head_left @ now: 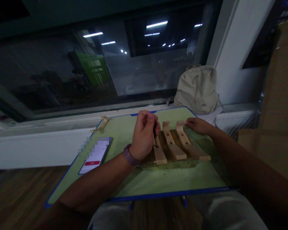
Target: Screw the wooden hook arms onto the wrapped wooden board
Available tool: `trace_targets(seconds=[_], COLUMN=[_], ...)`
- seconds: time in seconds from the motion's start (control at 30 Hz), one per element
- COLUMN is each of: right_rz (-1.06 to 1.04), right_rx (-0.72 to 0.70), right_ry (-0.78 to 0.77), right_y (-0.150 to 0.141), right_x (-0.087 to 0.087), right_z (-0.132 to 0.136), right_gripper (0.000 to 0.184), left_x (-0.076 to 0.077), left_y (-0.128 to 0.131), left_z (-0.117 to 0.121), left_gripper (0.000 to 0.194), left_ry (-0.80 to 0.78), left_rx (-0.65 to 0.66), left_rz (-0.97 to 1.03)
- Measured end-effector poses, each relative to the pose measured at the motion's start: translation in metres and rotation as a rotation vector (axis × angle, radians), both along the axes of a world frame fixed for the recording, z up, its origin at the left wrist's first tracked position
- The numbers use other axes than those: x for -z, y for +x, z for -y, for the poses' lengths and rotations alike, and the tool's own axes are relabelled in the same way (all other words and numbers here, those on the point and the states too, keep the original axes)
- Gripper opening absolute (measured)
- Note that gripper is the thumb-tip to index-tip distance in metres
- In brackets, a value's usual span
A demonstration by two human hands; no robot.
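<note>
Three pale wooden hooks lie side by side across a dark brown wooden board (189, 164): a left hook (161, 156), a middle hook (174, 147) and a right hook (182, 135). Dark holes show in the middle and right ones. My left hand (146, 135) is closed around a slim dark tool (156, 140), held upright with its lower end at a hole in the left hook. That hand hides the left hook's far end. With closed fingers, my right hand (198, 125) grips the curled far end of the right hook.
The board rests on a green folding table (127, 187) with a blue rim. A phone (96, 156) lies at the left; another curved wooden piece (103, 123) is at the far left corner. Behind stand a beige backpack (196, 88) and a window; cardboard (278, 95) is at right.
</note>
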State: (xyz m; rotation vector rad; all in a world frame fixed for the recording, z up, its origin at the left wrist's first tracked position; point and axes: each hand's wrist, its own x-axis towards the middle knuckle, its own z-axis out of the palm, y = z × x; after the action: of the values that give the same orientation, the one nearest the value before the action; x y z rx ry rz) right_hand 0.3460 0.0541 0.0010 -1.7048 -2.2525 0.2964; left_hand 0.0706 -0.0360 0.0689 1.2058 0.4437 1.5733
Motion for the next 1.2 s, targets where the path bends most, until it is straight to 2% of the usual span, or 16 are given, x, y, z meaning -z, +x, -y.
trace_targets(seconds=[0.1, 0.27, 0.43, 0.6, 0.87, 1.07, 1.2], right_rz=[0.003, 0.014, 0.023, 0.017, 0.039, 0.061, 0.05], right_rx=[0.008, 0.017, 0.021, 0.011, 0.033, 0.04, 0.034], right_ry=[-0.008, -0.019, -0.024, -0.02, -0.006, -0.008, -0.001], right_y=[-0.0008, -0.002, -0.002, -0.0018, -0.0026, -0.0044, -0.0037], right_x=[-0.0003, -0.0006, -0.0016, -0.0015, -0.0007, -0.0023, -0.0016], right_z=[0.0, 0.001, 0.0022, 0.002, 0.0023, 0.0038, 0.0035], right_gripper=[0.037, 0.036, 0.037, 0.039, 0.038, 0.036, 0.034], left_x=[-0.0012, -0.0063, -0.0034, -0.0014, -0.0026, -0.001, -0.0032], left_y=[-0.0019, -0.0031, -0.0012, -0.003, -0.0032, -0.0023, -0.0035], left_z=[-0.0005, 0.0038, 0.0048, 0.0013, 0.0007, -0.0037, -0.002], left_gripper=[0.031, 0.031, 0.034, 0.028, 0.026, 0.034, 0.025], left_ry=[0.028, -0.046, 0.003, 0.037, 0.008, 0.003, 0.011], left_rx=[0.0, 0.046, 0.055, 0.095, 0.093, -0.028, 0.025], left_rz=[-0.062, -0.117, -0.04, -0.113, -0.107, -0.092, -0.187])
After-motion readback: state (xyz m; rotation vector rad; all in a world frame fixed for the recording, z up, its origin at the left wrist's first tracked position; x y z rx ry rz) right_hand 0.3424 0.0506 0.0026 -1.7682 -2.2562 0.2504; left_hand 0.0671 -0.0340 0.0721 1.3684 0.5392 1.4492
